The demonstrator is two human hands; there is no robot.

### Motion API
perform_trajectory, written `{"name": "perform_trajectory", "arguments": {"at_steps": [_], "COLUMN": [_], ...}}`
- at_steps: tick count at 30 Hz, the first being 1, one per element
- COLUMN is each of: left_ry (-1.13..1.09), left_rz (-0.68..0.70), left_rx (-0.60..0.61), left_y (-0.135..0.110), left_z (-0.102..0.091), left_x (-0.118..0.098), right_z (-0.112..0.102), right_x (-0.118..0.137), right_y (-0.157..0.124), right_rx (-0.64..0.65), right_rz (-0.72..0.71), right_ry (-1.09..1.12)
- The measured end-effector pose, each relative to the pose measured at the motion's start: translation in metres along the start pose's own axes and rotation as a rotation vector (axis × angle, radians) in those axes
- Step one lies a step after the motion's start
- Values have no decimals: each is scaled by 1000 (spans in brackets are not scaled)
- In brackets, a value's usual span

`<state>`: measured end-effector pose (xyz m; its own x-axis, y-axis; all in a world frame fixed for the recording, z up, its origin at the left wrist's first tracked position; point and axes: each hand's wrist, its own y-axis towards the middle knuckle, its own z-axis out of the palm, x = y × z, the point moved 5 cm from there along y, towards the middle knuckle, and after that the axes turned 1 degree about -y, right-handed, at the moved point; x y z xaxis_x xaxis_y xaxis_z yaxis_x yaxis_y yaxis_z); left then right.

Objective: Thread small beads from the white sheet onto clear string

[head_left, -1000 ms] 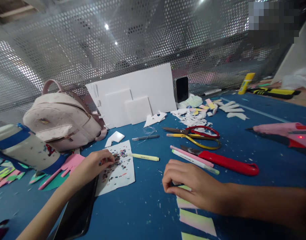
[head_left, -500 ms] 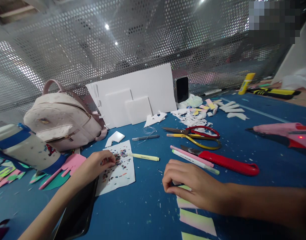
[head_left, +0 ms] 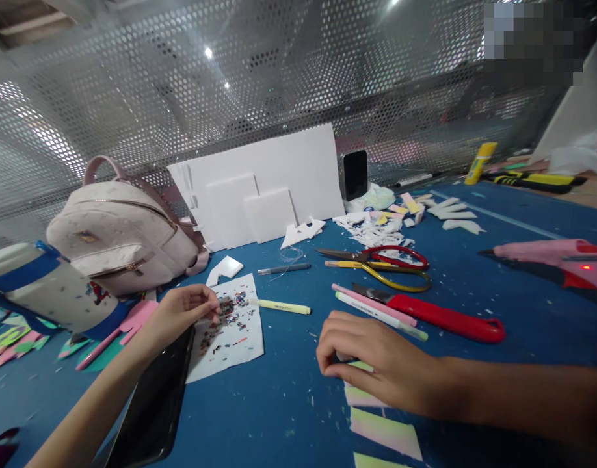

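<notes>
Left hand (head_left: 188,311): fingers loosely curled, hold unclear | Small bits (head_left: 238,300): on paper (head_left: 252,341) just beside it; best pinched lightly, avoiding scatter | Right hand (head_left: 371,357): half-curled over pastel strips (head_left: 387,429), grip hidden

Our left hand (head_left: 181,315) now sits farther left over the white paper sheet (head_left: 250,351) than half a second ago, its fingertips drawn back toward the sheet's left side. Beside that sheet we now see more of the black device (head_left: 157,406), while our hand hides more of the pink cutout (head_left: 135,316) left of it.
</notes>
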<state>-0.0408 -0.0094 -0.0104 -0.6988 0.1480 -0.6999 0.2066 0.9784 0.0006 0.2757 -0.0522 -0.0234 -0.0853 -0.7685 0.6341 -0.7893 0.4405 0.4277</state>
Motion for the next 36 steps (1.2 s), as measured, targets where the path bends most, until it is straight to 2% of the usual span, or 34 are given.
{"name": "perform_trajectory", "arguments": {"at_steps": [5, 12, 18, 23, 36], "left_ry": [-49, 42, 211, 318, 400], "left_rz": [-52, -64, -27, -10, 67], "left_rx": [-37, 6, 12, 23, 51], "left_y": [0, -2, -4, -3, -1], "left_z": [-2, 2, 0, 1, 10], "left_x": [5, -3, -13, -14, -13], "right_z": [0, 0, 1, 0, 0], "right_x": [0, -1, -1, 0, -1], "right_y": [-1, -2, -1, 0, -1], "right_rx": [5, 5, 6, 4, 2], "right_rz": [5, -1, 4, 3, 7], "right_ry": [4, -2, 1, 6, 2]}}
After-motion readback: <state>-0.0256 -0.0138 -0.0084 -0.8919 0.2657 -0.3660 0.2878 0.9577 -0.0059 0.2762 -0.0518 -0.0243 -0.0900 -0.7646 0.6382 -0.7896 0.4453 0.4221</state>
